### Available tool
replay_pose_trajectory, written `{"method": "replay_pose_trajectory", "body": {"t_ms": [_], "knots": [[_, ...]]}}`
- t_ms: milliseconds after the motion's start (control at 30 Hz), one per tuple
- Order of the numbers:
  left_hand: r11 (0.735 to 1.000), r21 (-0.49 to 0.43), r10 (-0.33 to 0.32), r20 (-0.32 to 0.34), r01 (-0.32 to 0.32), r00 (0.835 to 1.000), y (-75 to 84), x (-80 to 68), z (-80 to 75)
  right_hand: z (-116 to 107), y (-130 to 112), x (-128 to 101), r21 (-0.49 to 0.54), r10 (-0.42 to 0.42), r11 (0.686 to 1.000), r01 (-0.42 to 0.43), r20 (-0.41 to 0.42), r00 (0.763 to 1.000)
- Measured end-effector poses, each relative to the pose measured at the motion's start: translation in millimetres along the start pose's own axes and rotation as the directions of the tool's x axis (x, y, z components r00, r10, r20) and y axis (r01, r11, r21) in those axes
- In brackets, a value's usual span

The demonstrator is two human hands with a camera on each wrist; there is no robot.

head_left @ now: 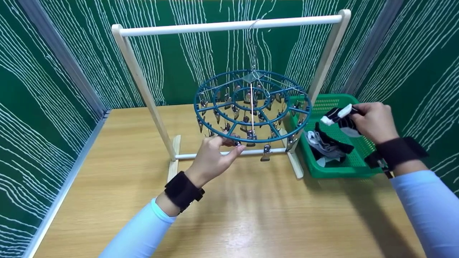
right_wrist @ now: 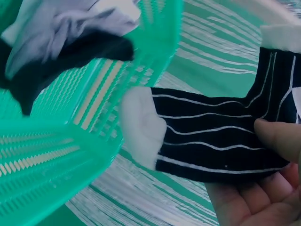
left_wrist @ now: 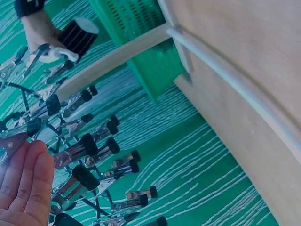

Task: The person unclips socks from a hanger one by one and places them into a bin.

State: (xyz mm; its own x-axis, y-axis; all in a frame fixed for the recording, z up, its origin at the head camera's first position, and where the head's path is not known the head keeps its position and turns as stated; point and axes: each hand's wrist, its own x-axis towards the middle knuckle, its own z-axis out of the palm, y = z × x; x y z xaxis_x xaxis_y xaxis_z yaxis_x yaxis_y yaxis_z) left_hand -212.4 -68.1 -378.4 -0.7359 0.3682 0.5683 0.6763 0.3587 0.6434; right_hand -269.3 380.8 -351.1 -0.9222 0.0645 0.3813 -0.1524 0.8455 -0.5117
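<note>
My right hand (head_left: 375, 122) pinches a black sock (right_wrist: 207, 136) with white stripes and a white toe and cuff. It holds the sock above the green basket's right side, and the sock's toe hangs loose in the right wrist view. At the front rim of a round blue clip hanger (head_left: 251, 140), my left hand (head_left: 215, 157) pinches a metal clip (head_left: 238, 143) between thumb and fingers. Whether that clip's jaws are parted is hidden. Several other metal clips (left_wrist: 75, 153) with dark tips dangle from the hanger's rings, apart from the sock.
The hanger hooks over the white top bar (head_left: 186, 28) of a wooden stand. A green basket (head_left: 337, 173) with grey, black and white socks (head_left: 328, 145) stands right of the stand on the wooden table (head_left: 118, 172). A white lower bar (head_left: 186, 156) joins the stand's feet.
</note>
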Motion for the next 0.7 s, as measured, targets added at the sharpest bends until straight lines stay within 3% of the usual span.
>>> {"method": "replay_pose_trajectory", "body": {"t_ms": [500, 700], "knots": [[1.000, 0.010, -0.029, 0.030, 0.028, 0.999, 0.1, -0.9, 0.3, 33, 33, 30, -0.227, 0.083, 0.972, -0.067, 0.062, 0.995], [0.999, -0.017, -0.039, 0.035, 0.039, 0.999, 0.5, -0.4, 1.4, 51, 45, 31, -0.285, 0.100, 0.957, -0.058, 0.138, 0.985]]}}
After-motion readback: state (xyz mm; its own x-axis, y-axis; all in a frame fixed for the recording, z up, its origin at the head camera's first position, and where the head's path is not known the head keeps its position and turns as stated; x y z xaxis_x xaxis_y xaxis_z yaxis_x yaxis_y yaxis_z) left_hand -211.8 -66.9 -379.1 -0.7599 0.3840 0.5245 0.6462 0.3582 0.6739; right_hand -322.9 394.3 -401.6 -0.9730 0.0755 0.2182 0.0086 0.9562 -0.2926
